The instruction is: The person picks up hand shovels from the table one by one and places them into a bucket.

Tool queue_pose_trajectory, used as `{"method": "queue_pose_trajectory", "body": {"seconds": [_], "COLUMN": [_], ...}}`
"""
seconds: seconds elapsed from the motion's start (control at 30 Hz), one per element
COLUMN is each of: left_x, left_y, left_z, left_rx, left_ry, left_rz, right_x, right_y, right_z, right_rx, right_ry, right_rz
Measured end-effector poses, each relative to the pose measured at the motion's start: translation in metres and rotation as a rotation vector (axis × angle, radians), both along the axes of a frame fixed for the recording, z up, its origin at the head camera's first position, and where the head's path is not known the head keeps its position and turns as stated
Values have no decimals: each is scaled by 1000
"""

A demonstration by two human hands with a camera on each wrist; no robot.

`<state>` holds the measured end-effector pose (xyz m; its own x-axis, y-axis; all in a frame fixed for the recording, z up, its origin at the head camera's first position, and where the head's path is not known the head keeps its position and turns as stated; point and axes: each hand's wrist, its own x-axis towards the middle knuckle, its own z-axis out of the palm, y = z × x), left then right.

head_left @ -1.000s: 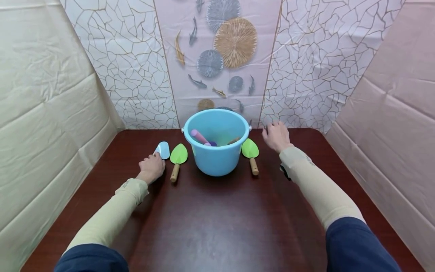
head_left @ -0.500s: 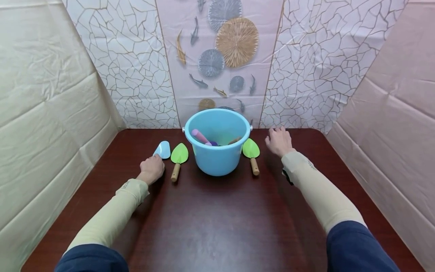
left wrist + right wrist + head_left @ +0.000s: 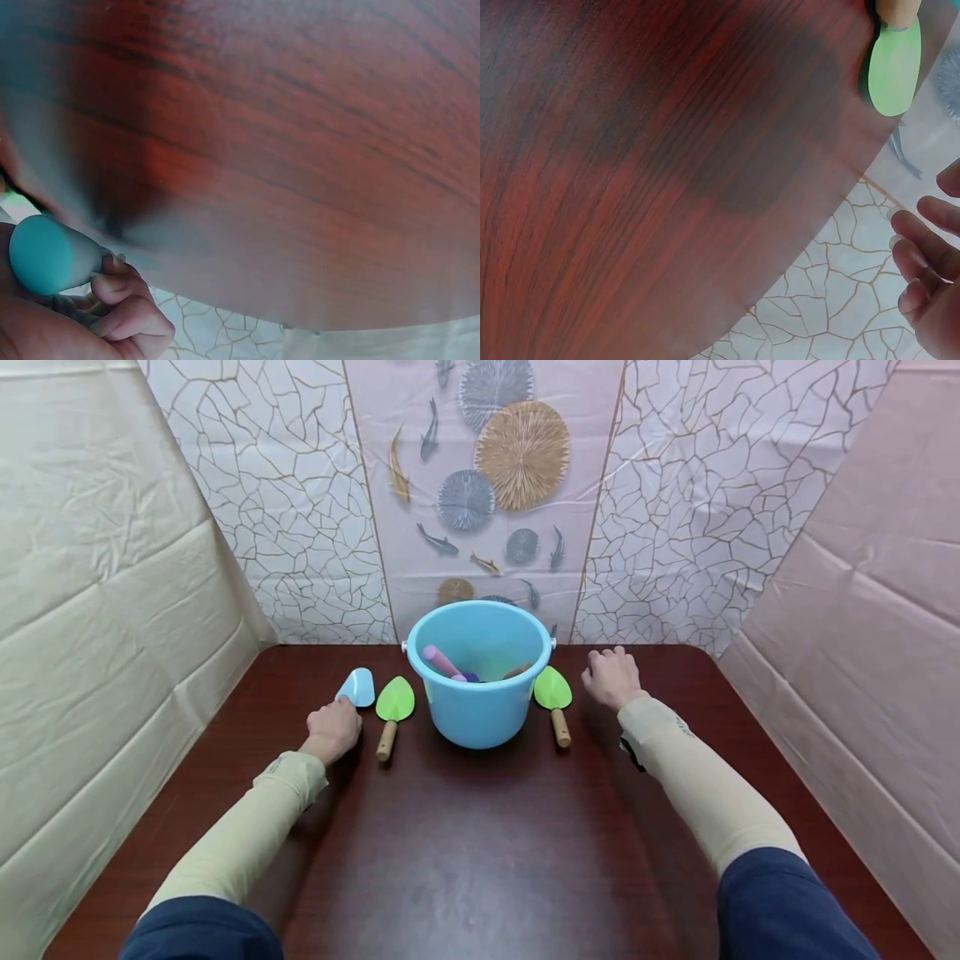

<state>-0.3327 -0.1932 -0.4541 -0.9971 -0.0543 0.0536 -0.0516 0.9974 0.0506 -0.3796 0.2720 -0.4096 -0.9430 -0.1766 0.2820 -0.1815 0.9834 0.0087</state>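
My left hand grips the handle of a toy shovel whose light blue blade points away from me, left of the bucket. In the left wrist view the shovel's handle ends in a rounded teal cap, and curled fingers wrap it. My right hand hovers over the table's back right, fingers loosely bent and holding nothing. Closest to it is a green trowel with a wooden handle, right of the bucket. Another green trowel lies between my left hand and the bucket.
A light blue bucket stands at the back centre of the dark wooden table. Inside it are a pink-handled thing and other items mostly hidden. Patterned cloth hangs behind, and plain cloth walls flank the table.
The right hand has come slightly down and toward me. The left hand keeps its grip on the shovel, whose blade has shifted a little away from me.
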Motion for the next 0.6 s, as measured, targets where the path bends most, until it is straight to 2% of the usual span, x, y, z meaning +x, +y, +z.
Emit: {"method": "queue_pose_trajectory", "body": {"seconds": [0.27,0.6], "left_x": [-4,-6], "left_y": [-3,0], "left_z": [13,39], "left_rx": [-7,4], "left_ry": [54,128], "left_rz": [-16,-41], "right_x": [1,5], "right_y": [2,3], "right_z": [2,9], "right_rx": [-2,4], "right_ry": [-9,-19], "right_rz": [14,32]}}
